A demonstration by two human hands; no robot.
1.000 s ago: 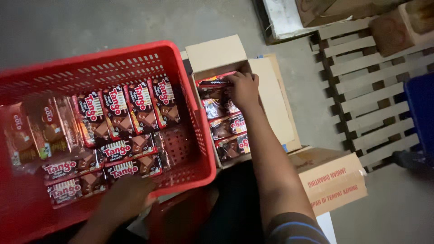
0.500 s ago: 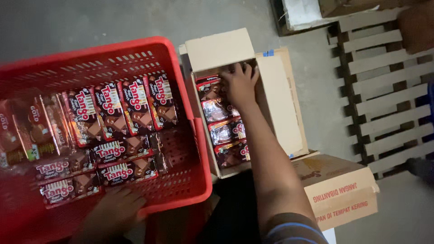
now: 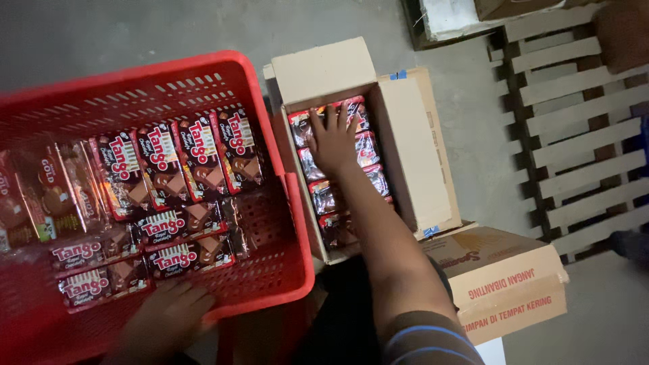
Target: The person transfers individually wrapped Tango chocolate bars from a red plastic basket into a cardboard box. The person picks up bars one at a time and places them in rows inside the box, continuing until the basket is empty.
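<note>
My right hand [image 3: 334, 140] lies flat with fingers spread on shiny dark-red snack packs [image 3: 365, 150] stacked inside an open cardboard box [image 3: 411, 149] on the floor. My left hand [image 3: 169, 318] rests on the near rim of a red plastic basket [image 3: 284, 223], its fingers curled over the edge. Several of the same dark-red snack packs [image 3: 177, 162] are laid in rows in the basket, with reddish packs of another kind [image 3: 47, 196] at the left.
A second, sealed cardboard box [image 3: 503, 284] sits at the lower right, beside my arm. A wooden pallet [image 3: 574, 135] lies on the grey concrete floor to the right. Another box edge shows at the top.
My right hand went from the far end of the box to lying flat, fingers spread, on the packs. My left hand stays at the basket's near rim. The view has shifted.
</note>
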